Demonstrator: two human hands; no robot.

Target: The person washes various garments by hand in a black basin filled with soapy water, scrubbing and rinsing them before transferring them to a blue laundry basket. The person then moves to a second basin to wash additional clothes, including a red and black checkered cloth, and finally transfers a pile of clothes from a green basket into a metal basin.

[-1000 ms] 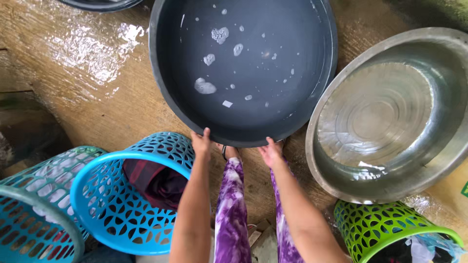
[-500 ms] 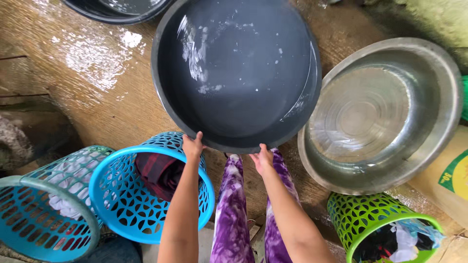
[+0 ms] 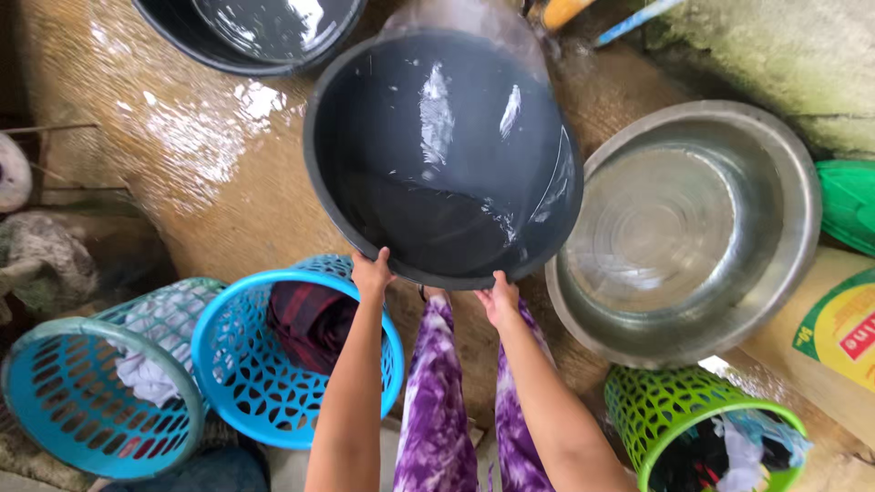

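My left hand and my right hand both grip the near rim of a big black plastic basin. The basin is lifted and tilted away from me, and water runs over its far edge onto the wet ground. Its inside is dark and glistening. My legs in purple tie-dye trousers show below, between my arms.
A large steel basin sits to the right. A second black basin holding water is at the top. Two blue mesh baskets with clothes stand at the left, a green basket with clothes at the lower right.
The black basin has been raised at its near rim and tipped further away, so the water inside slid to the far side and spills out.
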